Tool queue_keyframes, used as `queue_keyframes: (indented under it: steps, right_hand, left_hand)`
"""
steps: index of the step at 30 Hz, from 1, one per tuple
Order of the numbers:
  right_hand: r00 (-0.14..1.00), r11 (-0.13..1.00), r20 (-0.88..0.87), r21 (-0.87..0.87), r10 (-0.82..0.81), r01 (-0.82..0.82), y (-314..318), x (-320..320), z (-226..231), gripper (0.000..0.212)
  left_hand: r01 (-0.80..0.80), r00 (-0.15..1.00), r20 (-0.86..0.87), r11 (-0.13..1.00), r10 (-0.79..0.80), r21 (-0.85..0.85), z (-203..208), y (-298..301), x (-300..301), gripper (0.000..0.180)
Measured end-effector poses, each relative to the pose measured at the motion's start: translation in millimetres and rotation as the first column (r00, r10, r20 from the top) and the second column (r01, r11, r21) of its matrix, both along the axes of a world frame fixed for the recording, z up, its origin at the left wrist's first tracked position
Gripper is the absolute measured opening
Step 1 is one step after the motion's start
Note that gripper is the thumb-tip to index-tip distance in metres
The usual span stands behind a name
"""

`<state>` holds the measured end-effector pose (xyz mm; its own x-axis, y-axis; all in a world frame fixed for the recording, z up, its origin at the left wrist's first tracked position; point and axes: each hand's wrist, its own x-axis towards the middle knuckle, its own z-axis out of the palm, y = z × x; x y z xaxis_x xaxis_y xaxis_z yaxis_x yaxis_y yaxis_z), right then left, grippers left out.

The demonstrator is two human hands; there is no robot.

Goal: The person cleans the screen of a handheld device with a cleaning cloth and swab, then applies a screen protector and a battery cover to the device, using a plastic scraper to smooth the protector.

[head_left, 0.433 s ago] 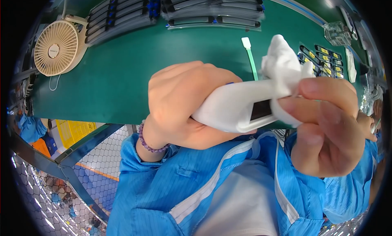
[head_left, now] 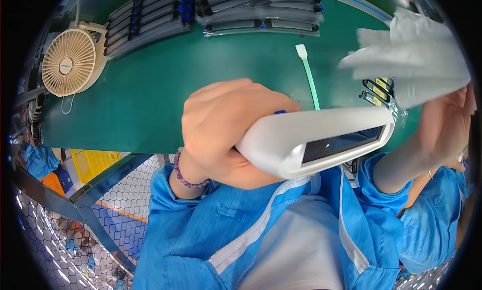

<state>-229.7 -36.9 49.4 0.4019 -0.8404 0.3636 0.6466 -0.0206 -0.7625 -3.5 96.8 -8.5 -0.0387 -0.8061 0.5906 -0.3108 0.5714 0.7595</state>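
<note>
My left hand [head_left: 231, 129] is wrapped round one end of a white handheld device [head_left: 346, 120], held above the near side of the green table. A long dark screen [head_left: 346, 142] is set in the device's side facing me. A bit of blue shows beside my fingers. Off to the right, my right hand [head_left: 444, 127] grips a white wiping cloth [head_left: 424, 59], smeared by motion and apart from the device. On the table beyond the device lies a swab [head_left: 310, 79] with a green stick and a white head.
A beige fan [head_left: 70, 61] stands at the far left of the green table [head_left: 145, 99]. Bagged dark strips [head_left: 155, 19] are stacked along the back. Small dark parts with yellow labels [head_left: 379, 89] lie partly behind the cloth. Another person's blue sleeve [head_left: 434, 214] shows at right.
My right hand has moved the cloth off the device, up and to the right. More of the dark screen now shows. My left hand keeps its grip in nearly the same place.
</note>
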Motion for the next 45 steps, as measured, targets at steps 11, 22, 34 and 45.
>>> queue_keyframes:
  steps: [11,22,34,45]
  right_hand:
    - [0.26,0.34,-0.349,-0.937,-0.9,-0.08,-15,47,-39,0.023]
    - [0.413,0.597,-0.656,-0.752,-0.632,-0.28,-74,127,-55,0.032]
    - [0.605,0.802,-0.596,-0.584,-0.528,0.126,-23,125,-32,0.019]
    - [0.493,0.399,-0.269,-0.9,-0.827,0.178,-47,148,-75,0.014]
  left_hand:
    - [-0.298,0.778,0.447,0.886,0.442,-0.356,-9,1,19,0.02]
    - [-0.252,0.763,0.646,0.922,0.002,0.294,-3,42,41,0.025]
    - [-0.616,0.504,0.811,0.782,0.297,0.096,-5,-134,88,0.048]
    - [-0.028,0.999,0.041,0.797,0.004,0.603,18,-142,95,0.014]
